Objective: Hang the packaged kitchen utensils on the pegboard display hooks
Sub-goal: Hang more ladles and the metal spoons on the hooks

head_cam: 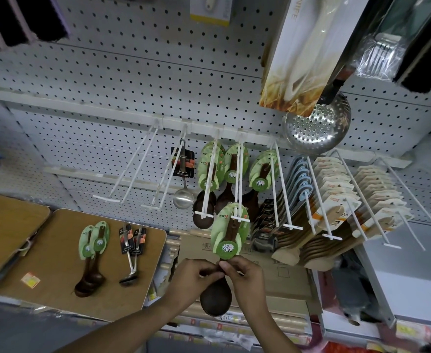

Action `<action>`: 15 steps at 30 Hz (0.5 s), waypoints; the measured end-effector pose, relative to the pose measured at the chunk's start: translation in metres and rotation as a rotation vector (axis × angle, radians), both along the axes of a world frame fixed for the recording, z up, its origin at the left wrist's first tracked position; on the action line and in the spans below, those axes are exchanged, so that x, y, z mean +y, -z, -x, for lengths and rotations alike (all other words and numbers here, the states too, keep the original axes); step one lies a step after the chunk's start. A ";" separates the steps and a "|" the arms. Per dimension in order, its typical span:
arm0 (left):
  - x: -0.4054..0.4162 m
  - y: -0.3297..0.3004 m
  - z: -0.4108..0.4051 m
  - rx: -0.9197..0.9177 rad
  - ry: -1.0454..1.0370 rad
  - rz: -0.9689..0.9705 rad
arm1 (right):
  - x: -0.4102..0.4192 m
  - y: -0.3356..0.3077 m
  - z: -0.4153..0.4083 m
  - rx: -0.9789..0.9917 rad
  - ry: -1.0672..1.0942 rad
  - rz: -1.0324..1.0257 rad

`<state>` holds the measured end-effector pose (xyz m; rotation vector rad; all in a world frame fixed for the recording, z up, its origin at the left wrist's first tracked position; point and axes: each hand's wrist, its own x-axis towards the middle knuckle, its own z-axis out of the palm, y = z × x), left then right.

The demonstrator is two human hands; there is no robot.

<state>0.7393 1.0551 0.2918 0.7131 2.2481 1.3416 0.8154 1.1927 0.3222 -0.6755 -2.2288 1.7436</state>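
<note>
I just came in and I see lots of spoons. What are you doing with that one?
A person is hanging packaged spoons on a shop pegboard. Both hands, the left hand and the right hand, hold a dark wooden spoon by its handle, and its green card is at the front end of a white hook. More green-carded spoons already hang behind it. Two more wooden spoons and two metal ladles wait on the brown table.

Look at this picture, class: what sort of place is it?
Probably a shop's kitchenware aisle: a white perforated pegboard wall, long white display hooks, and rows of identical beige-carded wooden spatulas hanging for sale.
</note>
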 end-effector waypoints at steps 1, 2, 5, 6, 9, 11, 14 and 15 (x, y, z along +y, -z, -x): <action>0.001 0.000 0.001 -0.002 -0.003 0.006 | 0.001 -0.001 0.002 0.001 -0.001 0.004; 0.003 0.000 0.003 -0.003 -0.007 0.012 | 0.002 -0.002 0.004 -0.002 -0.003 0.006; 0.007 0.003 0.010 -0.005 -0.012 0.018 | 0.007 -0.001 0.011 -0.017 -0.005 -0.004; 0.009 0.004 0.012 0.006 -0.014 0.019 | 0.008 0.000 0.014 -0.020 -0.006 -0.004; 0.016 0.004 0.021 0.033 -0.015 0.027 | 0.014 -0.002 0.024 -0.027 -0.016 -0.016; 0.021 0.003 0.029 0.040 -0.026 0.034 | 0.018 -0.003 0.032 -0.035 -0.021 -0.038; 0.029 0.003 0.041 0.085 -0.043 0.046 | 0.027 -0.003 0.046 -0.034 -0.017 -0.064; 0.032 0.003 0.045 0.098 -0.049 0.051 | 0.031 -0.003 0.051 -0.032 -0.022 -0.071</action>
